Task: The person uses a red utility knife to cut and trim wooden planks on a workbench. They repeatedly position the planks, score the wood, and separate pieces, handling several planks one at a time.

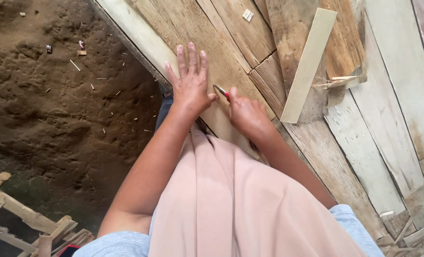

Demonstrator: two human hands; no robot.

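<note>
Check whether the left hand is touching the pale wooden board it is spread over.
Touching. The head view shows the left hand lying flat, fingers spread, on the pale wooden board, with no gap beneath the palm or fingers.

Left hand [190, 85] lies flat, fingers spread; right hand [246, 114] is clenched.

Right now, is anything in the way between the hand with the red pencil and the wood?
Nothing visible. The right hand holds the red pencil, its tip down on the wooden board. The left hand lies flat on the board beside it, not in front.
</note>
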